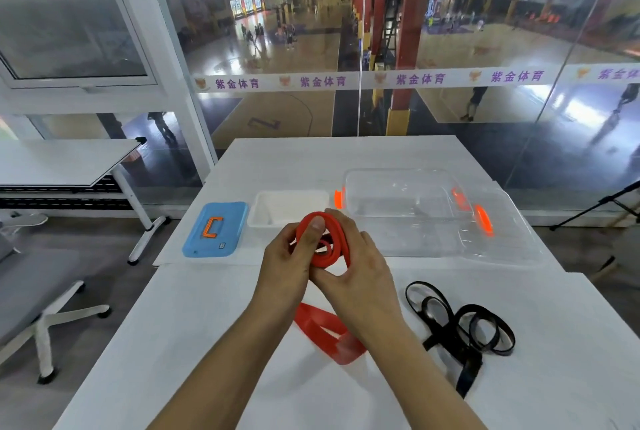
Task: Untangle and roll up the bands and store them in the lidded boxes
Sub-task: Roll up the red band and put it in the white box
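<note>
The red band's loose tail [329, 332] trailed at six o'clock; my left hand [287, 267] and right hand [360, 270] gripped its coil [325, 239], which needed steady tension.

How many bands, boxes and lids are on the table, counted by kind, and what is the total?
Bands: 2, red band held in both hands, black band
Boxes: 2, white box, clear box
Lids: 2, blue lid, clear lid
Total: 6
</note>
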Demonstrator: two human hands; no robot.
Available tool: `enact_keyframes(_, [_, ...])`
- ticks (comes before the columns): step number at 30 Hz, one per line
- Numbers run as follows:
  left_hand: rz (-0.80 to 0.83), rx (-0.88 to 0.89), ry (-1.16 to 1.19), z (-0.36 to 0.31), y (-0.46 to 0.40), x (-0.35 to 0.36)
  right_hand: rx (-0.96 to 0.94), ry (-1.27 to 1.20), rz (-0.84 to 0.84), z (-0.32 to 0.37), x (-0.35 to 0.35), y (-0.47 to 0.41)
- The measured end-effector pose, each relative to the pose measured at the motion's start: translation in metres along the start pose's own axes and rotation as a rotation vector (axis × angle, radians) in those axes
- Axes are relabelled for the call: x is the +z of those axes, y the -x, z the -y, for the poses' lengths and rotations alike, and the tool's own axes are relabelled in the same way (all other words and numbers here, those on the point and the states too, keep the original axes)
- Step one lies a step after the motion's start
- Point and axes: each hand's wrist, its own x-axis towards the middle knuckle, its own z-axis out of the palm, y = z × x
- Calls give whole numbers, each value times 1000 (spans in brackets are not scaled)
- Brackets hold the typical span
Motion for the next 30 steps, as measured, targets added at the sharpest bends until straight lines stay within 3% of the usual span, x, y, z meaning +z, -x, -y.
enact_keyframes(4, [139,-99,57,5,0,-15,-27,64,143,-6,-13,-6])
enact_keyframes(8, [331,-92,79,1,-8,-38,-135,146,312,-10,-36,-18])
enact_keyframes(13, [572,-39,-333,-20,-24,-53,-212,251,518,-3,-48,-30])
enact_keyframes(16, [510,15,-418,-27,-26,-49,-229,269,517,2,-49,-33])
enact_keyframes(24, [279,142,-108,-10,-15,-29,-143,156,437,-3,-54,-39])
enact_keyframes(30, [55,110,38,-8,-14,-12,-46,3,299,-3,-38,-36])
